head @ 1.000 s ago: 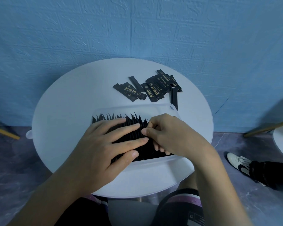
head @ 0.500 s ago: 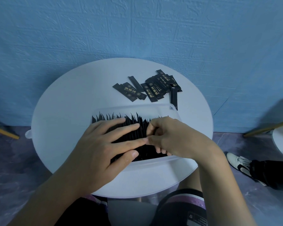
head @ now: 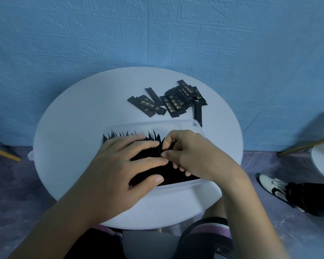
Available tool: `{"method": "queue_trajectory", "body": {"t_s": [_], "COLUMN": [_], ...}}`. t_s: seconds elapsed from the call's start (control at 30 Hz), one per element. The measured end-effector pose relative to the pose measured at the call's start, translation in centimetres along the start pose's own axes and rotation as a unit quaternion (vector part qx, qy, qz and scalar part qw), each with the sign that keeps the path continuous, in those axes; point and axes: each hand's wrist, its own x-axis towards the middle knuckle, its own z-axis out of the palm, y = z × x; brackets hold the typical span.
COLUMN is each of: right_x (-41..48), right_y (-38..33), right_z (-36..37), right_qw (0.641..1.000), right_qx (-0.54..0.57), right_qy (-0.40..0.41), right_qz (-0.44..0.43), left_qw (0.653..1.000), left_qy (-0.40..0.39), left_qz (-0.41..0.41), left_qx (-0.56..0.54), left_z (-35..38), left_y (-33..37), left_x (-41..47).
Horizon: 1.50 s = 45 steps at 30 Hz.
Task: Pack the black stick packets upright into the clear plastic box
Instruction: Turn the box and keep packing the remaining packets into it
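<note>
One white table point(head: 64, 146): round, carries everything before you.
Clear plastic box point(head: 157, 126): on the table's near half, long side left to right.
Left hand point(head: 116, 165): your fingers straight, spread, flat over the packet tops.
Right hand point(head: 195, 157): your thumb and forefinger pinch a packet top mid-row.
Packed packets point(head: 150, 153): inside the box, upright, long axes vertical, tips up.
Loose packets point(head: 176, 103): flat beyond the box, mostly slanted; one single packet point(head: 197, 113) points straight at you.

One box point(head: 153, 126), two hands point(head: 118, 165) point(head: 196, 156), many packets point(head: 176, 103)
</note>
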Motion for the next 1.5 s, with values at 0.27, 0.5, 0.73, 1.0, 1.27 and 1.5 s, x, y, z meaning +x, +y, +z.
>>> {"method": "queue_trajectory", "body": {"t_s": [0.27,0.5,0.73,1.0,1.27,1.5], "right_x": [1.4,9.1,11.9,13.5,17.1,17.3], "right_y": [0.5,7.6,8.7,6.4,3.1,2.1], "right_z": [-3.9,-6.9,-6.2,-7.3,-7.2,-6.5], "right_qw": [0.964,0.957,0.958,0.974,0.973,0.970], "right_qx": [-0.115,-0.013,-0.052,0.062,-0.160,-0.192], "right_qy": [0.226,0.275,0.253,0.217,0.161,0.129], "right_qz": [-0.075,0.089,0.126,0.015,0.038,0.072], "left_qw": [0.999,0.999,0.998,0.998,0.997,0.997], "left_qy": [0.021,0.028,0.028,0.030,0.034,0.038], "left_qz": [-0.012,-0.026,-0.041,-0.042,-0.047,-0.047], "left_qx": [-0.025,-0.037,-0.037,-0.044,-0.046,-0.053], "left_z": [0.0,0.0,-0.2,0.0,-0.2,-0.1], "left_y": [-0.1,-0.2,-1.0,-1.2,-1.0,-1.1], "left_x": [-0.3,-0.2,0.7,0.9,0.9,0.9]}}
